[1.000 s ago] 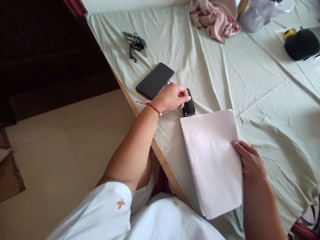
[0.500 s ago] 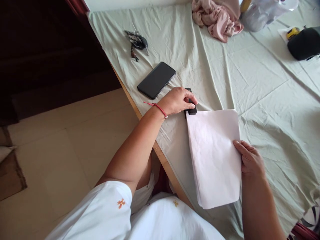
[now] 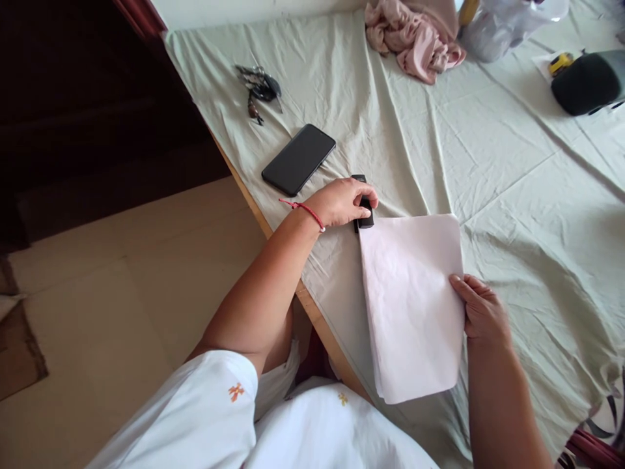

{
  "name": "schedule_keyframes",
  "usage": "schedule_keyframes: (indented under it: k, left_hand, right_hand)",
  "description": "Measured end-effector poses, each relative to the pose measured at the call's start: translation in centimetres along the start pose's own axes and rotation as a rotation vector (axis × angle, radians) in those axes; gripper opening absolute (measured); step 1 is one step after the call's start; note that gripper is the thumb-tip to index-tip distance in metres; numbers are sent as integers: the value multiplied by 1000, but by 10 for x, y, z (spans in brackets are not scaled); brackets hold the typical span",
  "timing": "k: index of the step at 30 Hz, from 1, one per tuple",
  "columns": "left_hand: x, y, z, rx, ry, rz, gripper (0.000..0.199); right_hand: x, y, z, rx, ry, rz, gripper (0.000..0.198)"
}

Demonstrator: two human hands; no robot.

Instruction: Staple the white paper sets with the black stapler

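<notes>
A black stapler sits at the top left corner of a stack of white paper sheets, its front end over the corner. My left hand, a red cord round its wrist, is closed on the stapler from the left, with thumb and fingers on its top. My right hand pinches the right edge of the sheets, thumb on top and fingertips underneath, hidden by the paper. The sheets look slightly uneven along their left edge.
A black phone lies beyond my left wrist, with a bunch of keys behind it. Farther back are a crumpled pink cloth, a plastic bag, a yellow item and a dark case. The table's wooden edge runs under my left arm.
The whole view has shifted slightly, so the table things appear a little farther left. Both hands keep their grips, and the stapler stays at the same corner of the sheets.
</notes>
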State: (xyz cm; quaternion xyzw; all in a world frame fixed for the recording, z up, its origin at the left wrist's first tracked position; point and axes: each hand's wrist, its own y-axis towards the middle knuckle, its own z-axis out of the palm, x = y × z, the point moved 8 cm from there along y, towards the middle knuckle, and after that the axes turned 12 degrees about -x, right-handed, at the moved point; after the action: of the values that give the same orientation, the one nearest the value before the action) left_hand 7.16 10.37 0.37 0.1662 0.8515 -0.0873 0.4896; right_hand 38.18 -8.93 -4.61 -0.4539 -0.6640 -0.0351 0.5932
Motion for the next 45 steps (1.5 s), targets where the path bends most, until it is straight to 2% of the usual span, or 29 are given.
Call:
schedule_keyframes:
  k: [7, 14, 16, 19, 21, 24, 26, 28, 32, 40, 42, 45]
  left_hand:
    - [8, -5, 0, -67, -167, -31, 18]
    - [13, -4, -8, -137, -170, -48, 37]
    - [10, -4, -11, -180, -168, -45, 29]
    - [0, -8, -15, -213, -251, -40, 7]
    - [-8, -13, -12, -146, -344, -47, 21]
    - [-16, -22, -3, 26, -417, -75, 37]
    - [-20, -26, -1, 106, -396, -50, 34]
    - [-22, -28, -1, 154, -346, -2, 22]
    - [-16, -25, -5, 159, -255, -6, 9]
    - [-15, -15, -1, 78, -211, -4, 30]
    - [-17, -15, 2, 121, -242, -1, 31]
    - [-19, -19, 7, 262, -224, -6, 20]
  right_hand:
    - [-5, -5, -15, -57, 50, -66, 39]
    - [-20, -15, -46, -204, 174, -199, 33]
    - [-20, -19, -49, -226, 216, -232, 33]
    - [-19, -21, -42, -215, 243, -242, 31]
    - [-19, -20, -33, -202, 238, -242, 29]
    - [-17, -19, -21, -204, 242, -271, 29]
    - [-17, -20, -16, -204, 263, -298, 29]
    - [-17, -22, -11, -181, 273, -310, 29]
    - [-17, -26, -6, -138, 268, -312, 31]
    - [-18, -27, -5, -75, 189, -326, 33]
    - [-19, -27, -5, -59, 179, -322, 33]
    - [-21, -26, -7, -60, 175, -314, 33]
